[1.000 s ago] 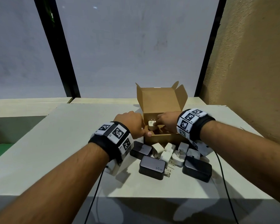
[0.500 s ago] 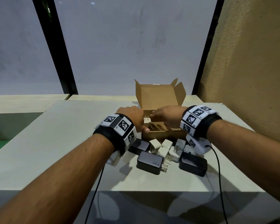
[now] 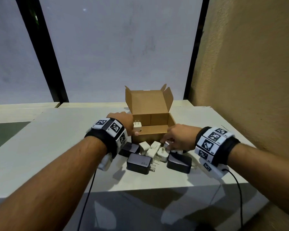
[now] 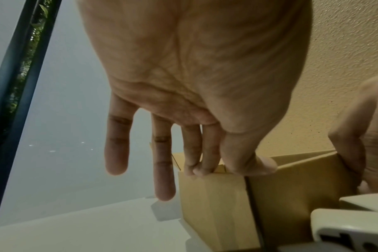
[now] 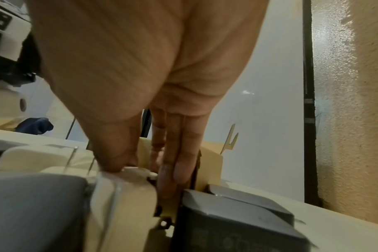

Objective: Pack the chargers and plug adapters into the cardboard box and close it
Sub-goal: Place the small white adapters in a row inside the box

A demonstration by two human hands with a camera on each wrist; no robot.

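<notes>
The cardboard box (image 3: 157,136) stands open on the table, lid upright. One white plug adapter (image 3: 137,128) sits inside its left front corner, prongs up. My left hand (image 3: 132,130) pinches that corner's rim between the thumb and two fingers (image 4: 202,168); the other fingers hang straight beside the box (image 4: 214,204). In front of the box lies a pile of white adapters (image 3: 153,150) and black chargers (image 3: 138,163). My right hand (image 3: 165,145) is down in the pile, thumb and fingers pinching a white adapter (image 5: 127,187) next to a black charger (image 5: 233,218).
The white table (image 3: 57,147) ends at a front edge close below the pile. A tan wall (image 3: 249,80) rises along the right. Two thin black cables (image 3: 88,189) hang from my wrists over the table edge. A third black charger (image 3: 128,148) lies under my left wrist.
My right hand has left the box, where the white adapter now stands, and dropped back to the pile. My left hand has stayed on the box corner.
</notes>
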